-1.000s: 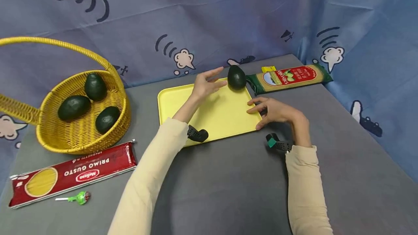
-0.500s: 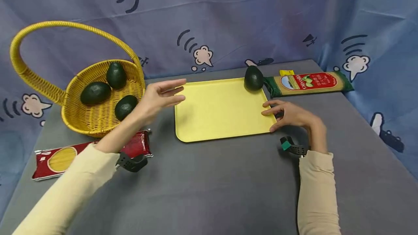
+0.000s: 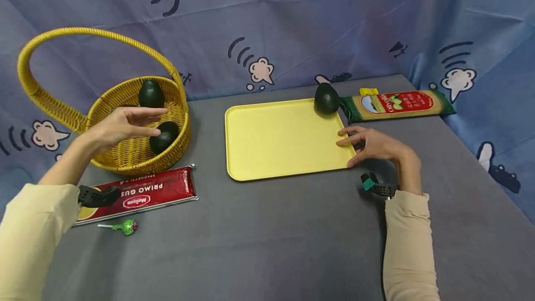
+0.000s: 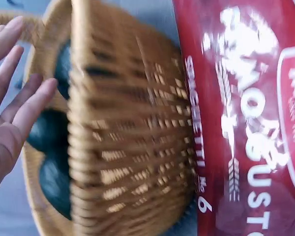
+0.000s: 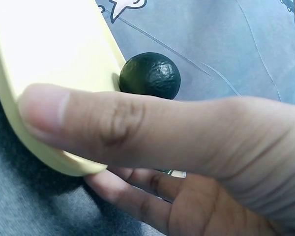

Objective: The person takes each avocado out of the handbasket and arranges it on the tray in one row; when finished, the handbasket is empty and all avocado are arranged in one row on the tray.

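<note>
My left hand (image 3: pixel 125 127) is over the yellow wicker basket (image 3: pixel 138 168), fingers spread and nothing in them. Dark green avocados sit inside; one avocado (image 3: pixel 164 137) lies just below the fingertips, another avocado (image 3: pixel 151 94) at the back, and the hand hides part of the rest. The left wrist view has the fingers beside the basket rim (image 4: pixel 78 113). At the right end of the yellow tray (image 3: pixel 284 143), my right hand (image 3: pixel 376 145) grips the corner, its thumb (image 5: pixel 78 110) across the rim. A single avocado (image 3: pixel 326 99) rests at the tray's far right corner.
A red spaghetti pack (image 3: pixel 154 189) lies in front of the basket, with a green-wrapped lollipop (image 3: pixel 127 227) nearer me. Right of the tray is a green-ended pasta pack (image 3: pixel 397 105) with a small yellow packet (image 3: pixel 368 91) behind it. A patterned cloth (image 3: pixel 292 22) hangs behind.
My left hand has moved left from above the tray, near the avocado there, to over the basket. My right hand has stayed at the tray's corner. The head view has shifted.
</note>
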`<state>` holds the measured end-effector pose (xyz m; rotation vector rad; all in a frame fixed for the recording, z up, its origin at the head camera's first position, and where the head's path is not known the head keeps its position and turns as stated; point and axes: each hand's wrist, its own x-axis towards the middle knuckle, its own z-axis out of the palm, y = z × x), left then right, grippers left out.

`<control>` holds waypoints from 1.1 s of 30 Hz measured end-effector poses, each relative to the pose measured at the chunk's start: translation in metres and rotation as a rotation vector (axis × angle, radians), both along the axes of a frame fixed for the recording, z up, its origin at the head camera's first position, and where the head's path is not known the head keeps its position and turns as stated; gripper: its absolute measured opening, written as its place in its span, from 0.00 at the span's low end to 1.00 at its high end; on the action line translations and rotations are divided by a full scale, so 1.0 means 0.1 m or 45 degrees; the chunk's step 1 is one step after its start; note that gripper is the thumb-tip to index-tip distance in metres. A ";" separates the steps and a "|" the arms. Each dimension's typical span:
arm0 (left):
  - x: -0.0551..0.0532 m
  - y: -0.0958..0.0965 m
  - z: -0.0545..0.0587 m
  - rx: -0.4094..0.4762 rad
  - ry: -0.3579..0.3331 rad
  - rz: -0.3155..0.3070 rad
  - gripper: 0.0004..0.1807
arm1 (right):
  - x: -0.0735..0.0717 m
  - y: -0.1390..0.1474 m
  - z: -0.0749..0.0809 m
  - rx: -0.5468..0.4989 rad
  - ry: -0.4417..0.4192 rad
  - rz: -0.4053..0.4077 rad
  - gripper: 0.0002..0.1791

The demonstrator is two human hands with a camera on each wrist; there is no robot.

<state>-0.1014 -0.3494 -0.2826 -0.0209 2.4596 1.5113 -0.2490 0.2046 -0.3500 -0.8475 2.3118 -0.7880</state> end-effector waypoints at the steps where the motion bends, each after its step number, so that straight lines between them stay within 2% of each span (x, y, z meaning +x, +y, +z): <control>1: -0.02 -0.05 -0.03 -0.023 -0.024 -0.016 0.28 | 0.00 0.00 0.00 0.002 -0.001 0.002 0.33; 4: -0.07 -0.14 -0.10 -0.066 -0.101 -0.085 0.30 | 0.01 0.00 0.01 0.014 0.007 0.008 0.33; 8: -0.13 -0.14 -0.19 -0.067 -0.224 -0.136 0.32 | 0.02 0.04 -0.01 0.032 0.038 0.020 0.33; 13: -0.14 -0.06 -0.24 -0.034 -0.330 -0.084 0.35 | 0.01 0.06 -0.02 0.031 0.040 0.012 0.35; 18: -0.07 -0.03 -0.25 -0.002 -0.327 0.004 0.35 | -0.01 0.03 -0.02 0.008 0.028 0.018 0.35; 21: -0.02 -0.01 -0.27 0.030 -0.313 0.022 0.35 | -0.02 0.03 -0.02 0.019 0.043 0.028 0.35; 25: 0.04 0.02 -0.30 0.002 -0.270 0.040 0.39 | -0.02 0.03 0.00 0.039 0.054 0.027 0.35; 29: 0.08 0.04 -0.33 -0.026 -0.247 0.101 0.40 | -0.02 0.02 0.00 0.043 0.054 0.027 0.34; 33: 0.08 0.05 -0.35 0.023 -0.246 0.165 0.41 | -0.03 0.02 -0.01 0.045 0.052 0.023 0.34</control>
